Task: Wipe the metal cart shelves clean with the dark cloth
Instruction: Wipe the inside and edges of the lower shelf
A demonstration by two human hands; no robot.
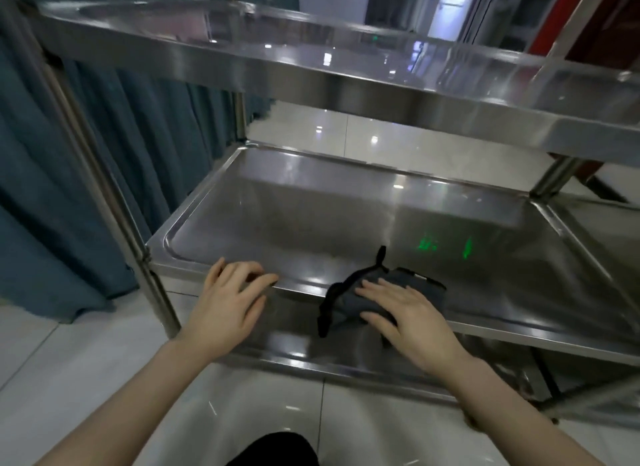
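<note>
Wiping the front edge of the middle shelf (346, 216)

The right hand (408, 320) lies flat on the dark cloth (343, 299), fingers straight and pressing it down. The cloth is bunched over the shelf's front rim, one corner hanging below. The left hand (228, 302) rests on the same rim to the left, apart from the cloth, fingers loosely bent and holding nothing. The top shelf (311, 67) is overhead and a blue curtain (52, 188) hangs on the left.

the dark crumpled cloth (401, 280) lies on the near rim of the middle steel cart shelf (311, 216), under the right hand (412, 321); the left hand (228, 306) rests left of it.
</note>
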